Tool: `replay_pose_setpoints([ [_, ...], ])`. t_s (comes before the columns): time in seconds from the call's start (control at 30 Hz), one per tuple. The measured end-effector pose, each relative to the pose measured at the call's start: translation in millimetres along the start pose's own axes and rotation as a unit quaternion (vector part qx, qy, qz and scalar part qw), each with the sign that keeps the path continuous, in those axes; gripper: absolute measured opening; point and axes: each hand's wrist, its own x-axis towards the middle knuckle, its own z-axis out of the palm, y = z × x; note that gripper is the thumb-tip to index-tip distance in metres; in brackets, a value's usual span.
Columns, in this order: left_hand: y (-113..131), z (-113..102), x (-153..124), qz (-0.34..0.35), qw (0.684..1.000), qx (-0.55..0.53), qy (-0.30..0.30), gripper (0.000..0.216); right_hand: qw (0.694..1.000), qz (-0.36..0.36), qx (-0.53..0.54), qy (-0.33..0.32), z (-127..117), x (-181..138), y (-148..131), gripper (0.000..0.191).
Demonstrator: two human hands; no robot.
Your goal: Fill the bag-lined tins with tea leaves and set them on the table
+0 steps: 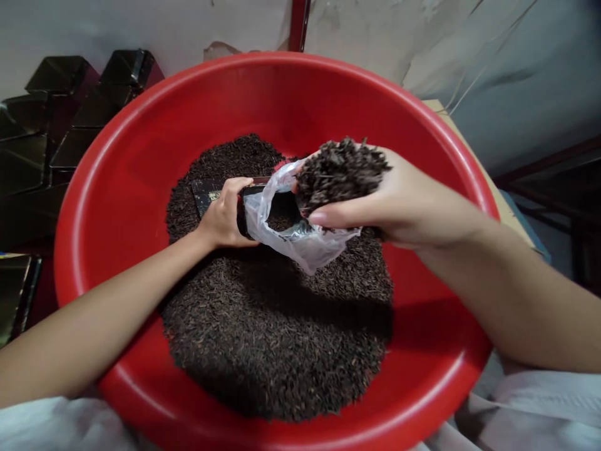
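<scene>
Your left hand (228, 216) is clamped around a black tin (252, 190), digits on opposite sides of it near its mouth; your right hand (370, 203) is cupped, curled around a heaped handful of dark dried leaves (345, 172), its thumb along the near side; your 2 hands are apart, with the handful at the right edge of the tin's opening. A clear plastic bag (319, 250) spreads out from that mouth, its rim gaping and sagging toward you; some dark material shows deep inside it. Both hands are over a big red tub (300, 78); in it lies a broad pile of the same dark leaves (282, 338), with the tin above it; more dark tins (23, 163) are stacked outside the tub, on your left.
</scene>
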Motion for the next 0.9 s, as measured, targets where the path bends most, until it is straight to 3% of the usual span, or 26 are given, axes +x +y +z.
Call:
replay_pose_setpoints([
  [0.1,1.6,-1.6,1.2,0.014,1.000,-0.006,0.004,0.104,0.984,-0.033,-0.166,0.063,7.5,7.4,19.5,0.047],
  [0.2,0.9,-3.1,2.1,0.000,1.000,-0.011,-0.011,0.105,0.952,-0.084,-0.287,0.069,12.8,11.7,32.2,0.050],
  [0.3,-0.2,-3.6,3.8,-0.041,0.999,-0.009,-0.014,0.105,0.940,-0.133,-0.310,0.058,10.5,11.9,29.9,0.045],
  [0.47,-2.1,-5.0,15.1,-0.125,0.992,-0.034,0.008,0.100,0.910,-0.285,-0.272,0.130,5.9,3.1,9.9,0.013],
  [0.53,-3.9,-7.1,21.6,-0.162,0.986,-0.040,0.015,0.100,0.880,-0.370,-0.284,0.092,14.5,-1.9,11.0,0.013],
  [0.6,-6.6,-9.8,27.4,-0.184,0.982,-0.046,0.020,0.100,0.858,-0.405,-0.314,-0.028,31.6,-8.0,23.9,0.019],
  [0.63,-8.0,-11.2,29.7,-0.184,0.981,-0.051,0.020,0.100,0.855,-0.391,-0.325,-0.103,42.4,-11.5,34.9,0.025],
  [0.7,-10.7,-13.7,32.7,-0.172,0.983,-0.062,0.014,0.098,0.888,-0.276,-0.304,-0.207,64.8,-18.7,63.3,0.044],
  [0.8,-12.6,-16.4,34.3,-0.163,0.984,-0.074,-0.004,0.098,0.924,-0.017,-0.284,-0.254,89.6,-23.1,108.0,0.099],
  [0.9,-12.3,-17.5,34.1,-0.161,0.984,-0.078,-0.009,0.099,0.930,0.104,-0.251,-0.246,100.7,-8.9,136.7,0.124],
])
